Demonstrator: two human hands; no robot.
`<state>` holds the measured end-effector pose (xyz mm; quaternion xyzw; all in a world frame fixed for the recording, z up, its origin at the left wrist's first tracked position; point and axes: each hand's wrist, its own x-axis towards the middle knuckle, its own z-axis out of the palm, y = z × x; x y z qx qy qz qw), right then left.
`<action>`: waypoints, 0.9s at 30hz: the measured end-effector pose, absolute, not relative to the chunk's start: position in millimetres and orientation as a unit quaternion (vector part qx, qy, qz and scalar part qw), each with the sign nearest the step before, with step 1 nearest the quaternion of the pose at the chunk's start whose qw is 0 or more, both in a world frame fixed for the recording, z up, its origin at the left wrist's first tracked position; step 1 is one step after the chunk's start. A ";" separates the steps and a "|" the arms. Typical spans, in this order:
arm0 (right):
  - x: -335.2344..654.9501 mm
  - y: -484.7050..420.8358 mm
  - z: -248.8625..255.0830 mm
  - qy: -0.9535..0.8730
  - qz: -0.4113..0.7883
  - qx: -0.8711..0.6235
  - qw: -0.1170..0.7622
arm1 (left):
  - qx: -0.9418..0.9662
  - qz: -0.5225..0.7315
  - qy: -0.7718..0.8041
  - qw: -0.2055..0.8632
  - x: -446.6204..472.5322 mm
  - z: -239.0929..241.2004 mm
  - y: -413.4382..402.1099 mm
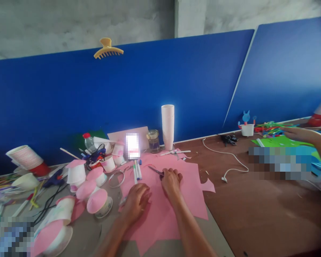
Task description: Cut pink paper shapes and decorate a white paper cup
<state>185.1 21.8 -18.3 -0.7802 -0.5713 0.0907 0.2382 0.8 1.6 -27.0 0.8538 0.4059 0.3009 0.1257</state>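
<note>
Pink paper lies flat in front of me, with ragged, cut edges. My right hand is closed around the handle of a pair of dark scissors; the blades point to the upper left, over the paper. My left hand rests on the left part of the paper with its fingers curled in; whatever is under them is hidden. Several markers lie just beyond it. A clear ring like a tape roll sits to its left.
Paper cups with pink tops crowd the left side, near a glue gun. A tall cup stack and a glass jar stand at the back. A white cable crosses the brown table. Another person's arm reaches in at right.
</note>
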 end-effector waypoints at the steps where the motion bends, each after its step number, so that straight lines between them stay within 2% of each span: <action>1: 186.7 23.6 -19.3 -0.562 0.102 -0.780 0.256 | 0.858 0.291 0.406 0.122 0.9 -27.7 1.9; 3: 190.6 28.7 -22.4 -0.527 0.141 -0.773 0.324 | 0.862 0.274 0.410 0.113 0.0 -28.6 2.7; 6: 195.8 38.2 -29.3 -0.439 0.240 -0.704 0.504 | 0.858 0.261 0.433 0.091 -6.4 -26.8 4.2; 9: 196.6 45.3 -35.2 -0.415 0.284 -0.638 0.583 | 0.849 0.248 0.462 0.067 -20.4 -21.4 4.2; 14: 193.0 42.8 -28.0 -0.406 0.346 -0.546 0.646 | 0.836 0.178 0.518 0.030 -40.1 -12.6 -4.6; 17: 193.9 36.3 -15.6 -0.375 0.474 -0.378 0.702 | 0.830 0.103 0.549 0.017 -39.5 -8.8 -6.6; 20: 196.3 31.3 -5.4 -0.287 0.589 -0.240 0.717 | 0.812 0.037 0.582 -0.006 -37.6 -7.8 1.7; 23: 198.1 29.2 -1.3 -0.223 0.637 -0.207 0.709 | 0.787 0.028 0.616 -0.020 -41.4 -10.6 17.8; 27: 197.7 28.7 -0.9 -0.228 0.635 -0.213 0.706 | 0.744 0.077 0.662 -0.052 -49.1 -15.3 38.4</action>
